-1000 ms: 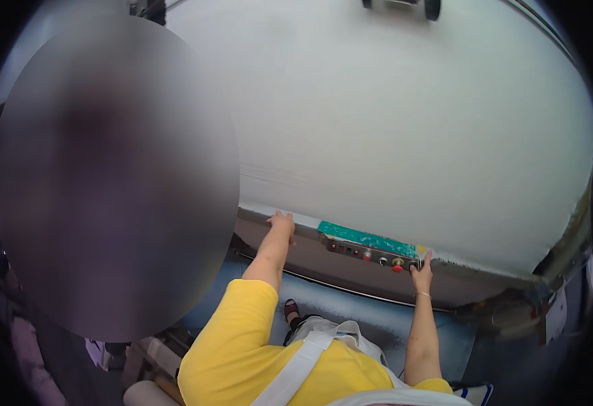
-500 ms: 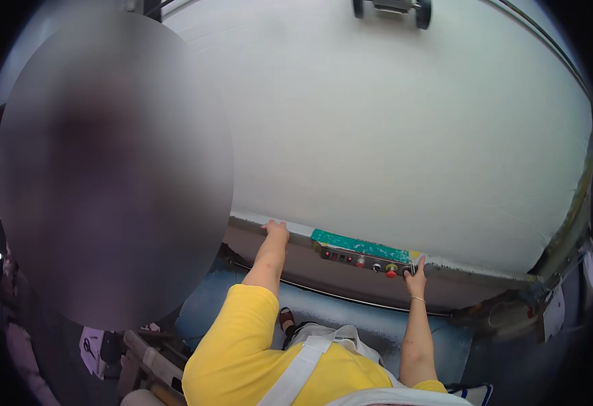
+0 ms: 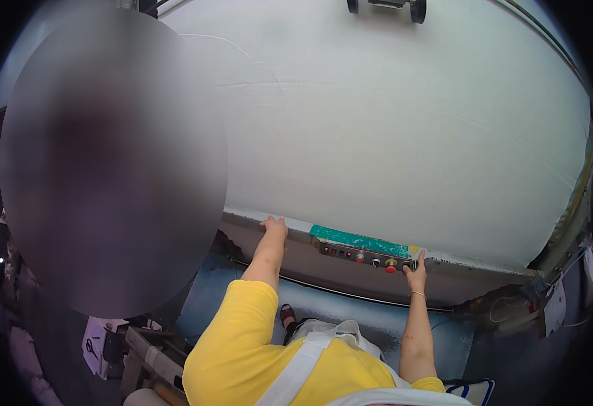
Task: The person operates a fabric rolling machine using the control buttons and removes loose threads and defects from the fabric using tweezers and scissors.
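Note:
White cloth [image 3: 391,135] covers the large surface in front of me. Along its near edge runs a metal rail with a green strip [image 3: 357,239], and below the strip is a control panel [image 3: 340,253] with switches and a red button [image 3: 391,266]. My left hand [image 3: 275,226] rests on the rail left of the panel, fingers spread and holding nothing. At the panel's right end is my right hand [image 3: 416,269], thumb at a dark knob and index finger stretched up over the edge.
A wheeled device [image 3: 386,7] stands on the cloth at the top. A large blurred oval hides the left side. Scissors [image 3: 92,348] lie on white paper at lower left. Below is a blue floor platform [image 3: 205,298]. Papers [image 3: 555,310] hang at right.
The view has shifted slightly, and a fold and a thin line now show in the cloth at upper left. Both hands remain at the same spots on the rail and panel.

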### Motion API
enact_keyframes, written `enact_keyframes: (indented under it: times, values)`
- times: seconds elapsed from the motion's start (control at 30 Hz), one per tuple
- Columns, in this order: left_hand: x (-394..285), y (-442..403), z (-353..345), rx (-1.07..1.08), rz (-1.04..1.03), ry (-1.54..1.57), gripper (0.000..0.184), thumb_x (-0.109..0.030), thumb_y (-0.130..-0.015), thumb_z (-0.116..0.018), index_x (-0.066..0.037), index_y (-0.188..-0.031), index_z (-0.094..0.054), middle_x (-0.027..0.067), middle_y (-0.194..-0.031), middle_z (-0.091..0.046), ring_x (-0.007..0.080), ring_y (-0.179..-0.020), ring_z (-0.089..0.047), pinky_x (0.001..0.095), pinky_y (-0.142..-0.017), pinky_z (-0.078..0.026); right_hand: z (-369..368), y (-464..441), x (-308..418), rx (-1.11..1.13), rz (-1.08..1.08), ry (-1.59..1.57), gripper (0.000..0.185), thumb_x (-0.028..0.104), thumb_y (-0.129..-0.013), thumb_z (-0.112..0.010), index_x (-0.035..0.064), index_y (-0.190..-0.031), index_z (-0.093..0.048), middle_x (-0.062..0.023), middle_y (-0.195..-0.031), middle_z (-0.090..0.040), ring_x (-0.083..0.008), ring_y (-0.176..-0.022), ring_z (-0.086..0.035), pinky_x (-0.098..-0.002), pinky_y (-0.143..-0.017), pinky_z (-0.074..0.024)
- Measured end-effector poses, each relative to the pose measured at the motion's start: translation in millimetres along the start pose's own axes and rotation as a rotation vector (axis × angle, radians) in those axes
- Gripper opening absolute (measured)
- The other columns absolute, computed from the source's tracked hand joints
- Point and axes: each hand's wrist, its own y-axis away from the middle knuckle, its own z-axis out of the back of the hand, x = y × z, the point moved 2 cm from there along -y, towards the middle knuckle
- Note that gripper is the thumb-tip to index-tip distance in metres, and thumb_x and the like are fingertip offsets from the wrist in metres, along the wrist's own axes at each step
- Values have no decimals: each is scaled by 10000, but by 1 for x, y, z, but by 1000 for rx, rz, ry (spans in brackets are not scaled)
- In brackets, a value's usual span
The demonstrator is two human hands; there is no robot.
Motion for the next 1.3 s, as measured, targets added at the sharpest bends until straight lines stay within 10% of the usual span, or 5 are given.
enact_keyframes:
  times: [0.67,0.8,0.93,1.3]
  values:
    - [0,31,14,-14,-28,40,1361,-552,-515,-899,-53,-1515,-121,270,-1453,-329,423,-1328,-390,563,-1036,-403,6,11,20,13,-157,13,959,59,-718,-768,264,-1516,-277,-189,-1111,-677,-222,-824,-675,-339,-734,-540]
    - [3,23,9,-45,-55,103,1317,-506,-490,-925,-92,-1498,-184,241,-1477,-320,391,-1345,-384,585,-1038,-394,8,11,21,68,-93,103,951,203,-783,-722,259,-1535,-144,-268,-1163,-629,-447,-1033,-619,-468,-899,-493]
    - [3,35,17,16,-110,56,1288,-531,-542,-897,-97,-1518,-176,120,-1550,-252,376,-1403,-284,611,-1015,-412,16,17,40,107,-159,113,963,209,-801,-700,266,-1539,-83,-267,-1141,-637,-451,-1034,-615,-470,-907,-492]
    - [17,-14,-5,-38,-148,88,1468,-504,-405,-951,-13,-1495,-99,328,-1504,-212,420,-1360,-355,447,-1109,-367,23,26,51,117,-287,134,906,265,-835,-646,347,-1529,-68,-242,-1097,-656,-426,-1034,-621,-497,-916,-483]
